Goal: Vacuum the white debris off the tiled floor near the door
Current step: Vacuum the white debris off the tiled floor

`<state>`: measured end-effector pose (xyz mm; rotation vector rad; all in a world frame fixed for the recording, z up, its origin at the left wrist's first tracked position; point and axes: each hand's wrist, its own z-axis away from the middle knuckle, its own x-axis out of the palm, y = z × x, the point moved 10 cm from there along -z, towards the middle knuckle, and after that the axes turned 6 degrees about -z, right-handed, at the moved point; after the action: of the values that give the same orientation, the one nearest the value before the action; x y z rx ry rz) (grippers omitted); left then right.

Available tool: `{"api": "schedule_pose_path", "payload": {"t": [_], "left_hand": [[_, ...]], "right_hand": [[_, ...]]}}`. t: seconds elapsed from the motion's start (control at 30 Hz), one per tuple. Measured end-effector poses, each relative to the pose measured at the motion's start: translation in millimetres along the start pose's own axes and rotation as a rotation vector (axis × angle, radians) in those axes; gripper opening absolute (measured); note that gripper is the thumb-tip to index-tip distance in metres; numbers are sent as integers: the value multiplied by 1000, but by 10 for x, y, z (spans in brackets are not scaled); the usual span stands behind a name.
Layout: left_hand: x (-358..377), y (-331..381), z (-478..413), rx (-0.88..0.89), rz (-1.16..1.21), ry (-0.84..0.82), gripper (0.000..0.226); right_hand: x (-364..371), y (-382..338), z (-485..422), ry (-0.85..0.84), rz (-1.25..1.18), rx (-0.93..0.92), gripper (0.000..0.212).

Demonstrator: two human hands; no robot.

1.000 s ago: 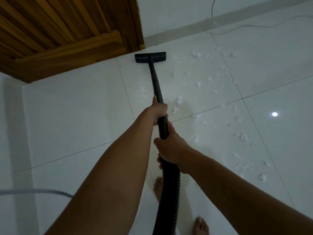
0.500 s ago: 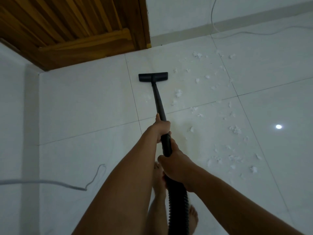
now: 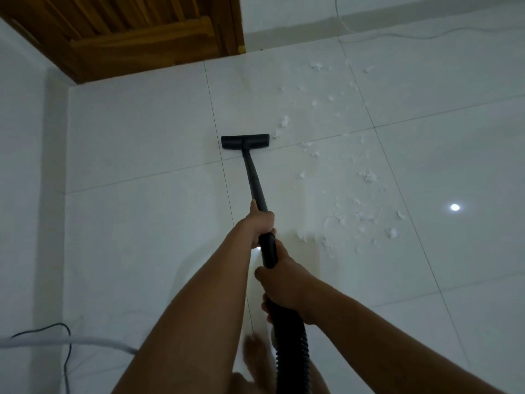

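A black vacuum wand (image 3: 254, 177) ends in a flat black nozzle head (image 3: 245, 141) lying on the white tiled floor (image 3: 142, 237), just left of the debris. My left hand (image 3: 260, 223) grips the wand's lower end. My right hand (image 3: 281, 282) grips the cuff where the ribbed black hose (image 3: 292, 354) begins. White fluffy debris (image 3: 366, 217) is scattered over the tiles to the right of the wand, from near the wall down to beside my hands. The wooden door (image 3: 136, 32) stands at the top left.
A white wall (image 3: 284, 12) with a pale skirting runs along the top, a thin white cable (image 3: 426, 35) lying by it. A grey hose and a thin dark cord (image 3: 66, 345) cross the floor at the lower left. My bare feet (image 3: 255, 362) are blurred below my arms. A lamp's reflection (image 3: 455, 207) glints at right.
The nozzle head has been pulled back from beside the door frame towards me, across one tile. Both hands kept their grip. The view has tilted down and the feet have shifted.
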<state>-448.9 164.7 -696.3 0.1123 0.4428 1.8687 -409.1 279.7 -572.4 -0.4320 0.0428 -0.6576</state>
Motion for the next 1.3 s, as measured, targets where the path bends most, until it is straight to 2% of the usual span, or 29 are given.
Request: {"api": "schedule_pose_path", "payload": {"t": [0.17,0.37,0.53,0.93,1.3], "left_hand": [[259,-563,188,5,16,-13,84],[550,-1322,589,13,-8,-20,78],[809,-1886,918,-17,-6,-27,78],[1116,-2562,1224,-14,-18,7,79],[1443,-3429,1817,-23,-20,21,80]], "right_hand": [[117,602,233,21,30,-5,83],[310,1458,495,73,198,-26,92],[413,1927,901,40,149,-54,84],[514,2692,1214,43,149,-74,81],[782,3622,1634,-7,23,-91,77]]}}
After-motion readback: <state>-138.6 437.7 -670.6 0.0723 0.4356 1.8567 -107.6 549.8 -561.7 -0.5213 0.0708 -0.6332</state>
